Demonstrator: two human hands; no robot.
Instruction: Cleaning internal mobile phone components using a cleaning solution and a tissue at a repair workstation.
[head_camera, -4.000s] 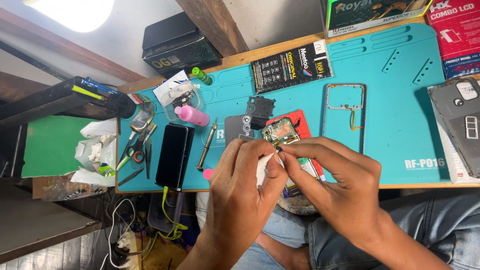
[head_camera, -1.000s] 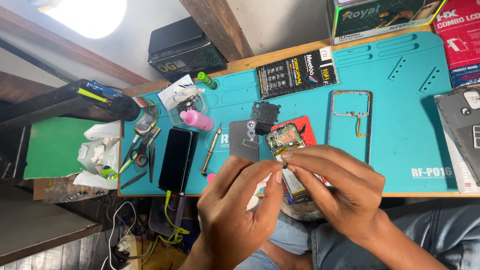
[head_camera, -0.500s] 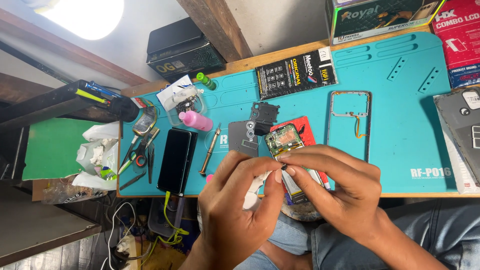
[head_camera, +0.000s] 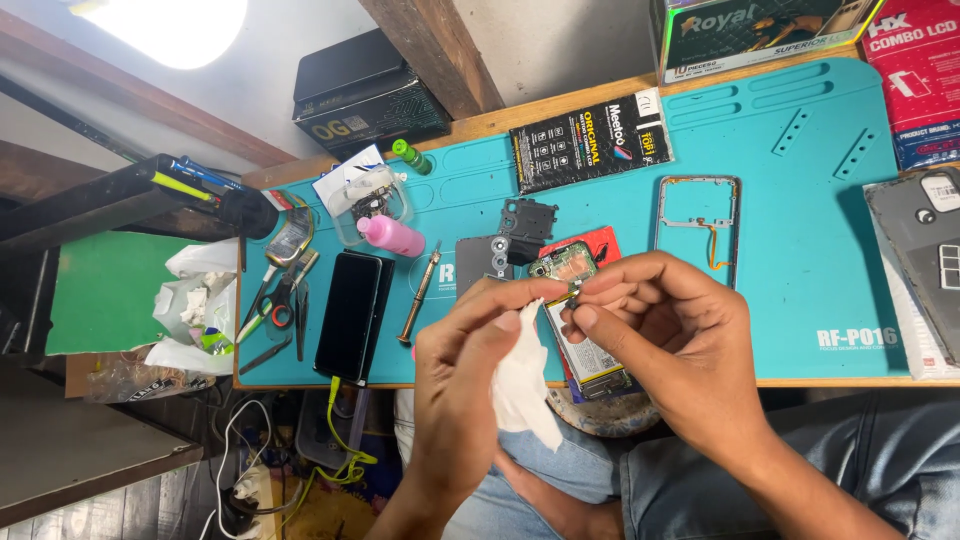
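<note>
Opened phone (head_camera: 590, 345) pinched at its top edge by right hand (head_camera: 672, 345) fingers; left hand (head_camera: 470, 385) fingers pinch white tissue (head_camera: 522, 385) against it, above teal mat (head_camera: 800, 250).

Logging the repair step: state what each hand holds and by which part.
Left hand pinches a white tissue at its upper end. Right hand pinches a tiny part at its fingertips; the part is too small to identify.
</note>
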